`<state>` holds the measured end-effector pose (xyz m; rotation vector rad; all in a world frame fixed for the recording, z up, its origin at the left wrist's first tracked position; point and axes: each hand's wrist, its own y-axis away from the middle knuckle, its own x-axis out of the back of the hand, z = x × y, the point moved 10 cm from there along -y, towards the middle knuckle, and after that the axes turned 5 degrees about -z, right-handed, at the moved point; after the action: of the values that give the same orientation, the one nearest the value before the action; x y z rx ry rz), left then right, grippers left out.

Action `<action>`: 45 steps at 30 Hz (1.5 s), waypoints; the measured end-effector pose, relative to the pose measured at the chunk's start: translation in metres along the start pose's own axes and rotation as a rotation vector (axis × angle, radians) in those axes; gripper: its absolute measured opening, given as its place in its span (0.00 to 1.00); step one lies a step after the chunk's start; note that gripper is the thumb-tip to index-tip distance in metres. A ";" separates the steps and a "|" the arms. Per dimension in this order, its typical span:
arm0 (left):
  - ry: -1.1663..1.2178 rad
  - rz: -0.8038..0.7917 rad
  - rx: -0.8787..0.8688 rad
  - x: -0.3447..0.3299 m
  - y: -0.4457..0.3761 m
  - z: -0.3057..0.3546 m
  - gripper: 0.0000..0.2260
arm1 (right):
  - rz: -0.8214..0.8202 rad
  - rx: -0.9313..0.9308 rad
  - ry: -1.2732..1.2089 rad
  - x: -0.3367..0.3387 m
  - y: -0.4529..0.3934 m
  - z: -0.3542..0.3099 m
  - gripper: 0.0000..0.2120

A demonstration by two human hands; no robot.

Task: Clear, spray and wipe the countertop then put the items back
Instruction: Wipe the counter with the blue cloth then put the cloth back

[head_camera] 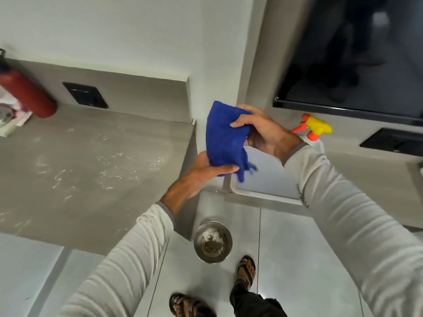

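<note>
Both hands hold a blue cloth [223,138] in the air, over the gap between two grey counters. The right hand [263,131] grips the cloth's upper right edge, fingers curled over the fabric and thumb behind it. The left hand [203,172] is underneath, palm up, with the cloth's lower edge lying across the fingers and the thumb closing on it; a loose corner of the cloth dangles below, blurred. Both arms are in light long sleeves.

Just behind the right wrist, a spray bottle [314,129] with a yellow and orange trigger head stands on the right-hand counter, its clear body mostly hidden by the hand and sleeve. Beside it, under the hands, a white tray [263,193] lies on the same counter, close to the counter's front edge.

To the left, the grey countertop [91,170] carries scattered wet droplets and streaks across its middle. At its far left end a red bottle [27,94] stands against the backsplash, next to a pale packet-like item that is cut off by the frame edge. A black wall socket [85,95] is set in the backsplash behind it, and a second black socket is in the wall on the right, below a dark glossy panel [357,53].

On the tiled floor between the counters stands a round steel bin [212,242], open, with crumpled white paper inside. Two sandalled feet are near it at the bottom.
</note>
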<state>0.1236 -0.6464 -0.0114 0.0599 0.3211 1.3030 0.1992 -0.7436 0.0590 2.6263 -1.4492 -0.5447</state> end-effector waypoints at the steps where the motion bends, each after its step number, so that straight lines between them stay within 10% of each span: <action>1: 0.049 0.015 -0.006 0.012 0.015 0.000 0.23 | -0.044 -0.005 0.001 -0.021 -0.004 -0.002 0.09; 17: 0.029 0.424 0.219 0.250 0.277 -0.069 0.15 | -0.449 -0.567 0.164 -0.202 0.019 0.226 0.16; 27: -0.811 0.720 0.094 0.261 0.303 -0.068 0.16 | 0.023 -0.412 0.609 -0.225 0.058 0.250 0.22; 32: -1.346 0.611 -0.001 0.236 0.295 -0.061 0.22 | 0.091 0.174 1.505 -0.276 0.089 0.225 0.30; 37: -1.642 0.037 -0.020 0.217 0.293 -0.115 0.27 | -0.031 0.038 1.614 -0.287 0.083 0.282 0.33; 45: -1.694 0.014 0.000 0.242 0.221 -0.090 0.27 | 0.145 -0.072 1.665 -0.267 0.025 0.259 0.34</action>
<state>-0.0522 -0.3681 -0.0965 1.0816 -1.1195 0.8804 -0.0417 -0.5112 -0.1058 1.6954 -0.8355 1.2625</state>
